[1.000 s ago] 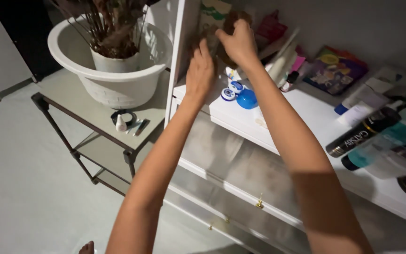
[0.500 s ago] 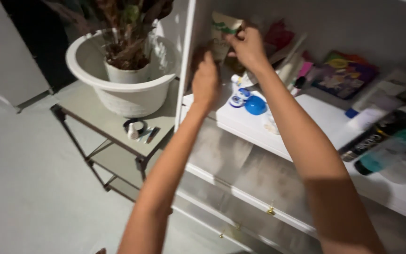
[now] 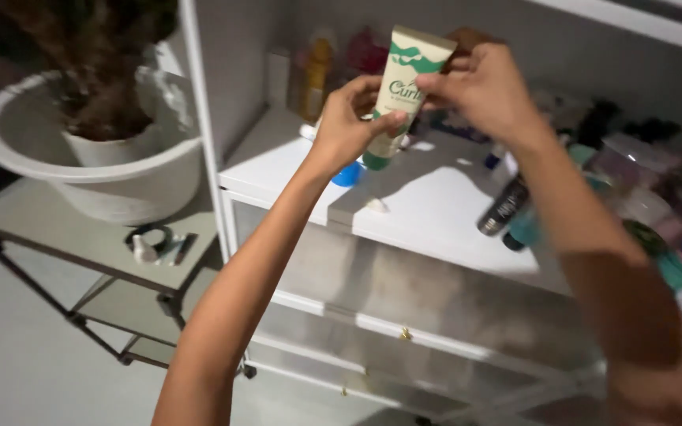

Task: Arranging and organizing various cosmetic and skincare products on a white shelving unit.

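Cream plastic with green swirls is what we now hold up in plain sight: the tube, which a moment ago was half hidden among the clutter at the back of the shelf, has come forward and up, clear of the shelf and in the air above its white board. Our left hand pinches the lower body near the green cap, thumb across the front; our right hand closes its fingers on the flat crimped top end. So the tube hangs cap-down, slightly tilted, gripped at both ends, and we judge it is being turned over for a look. The tube looks soft and smooth, squeezable, flat at the seam and round at the cap. Below it a small blue lid lies on the glossy shelf, and a dark bottle lies on its side to the right. Off to the left, a white ribbed pot with dry brown leaves stands on a grey counter with a thin black metal frame.
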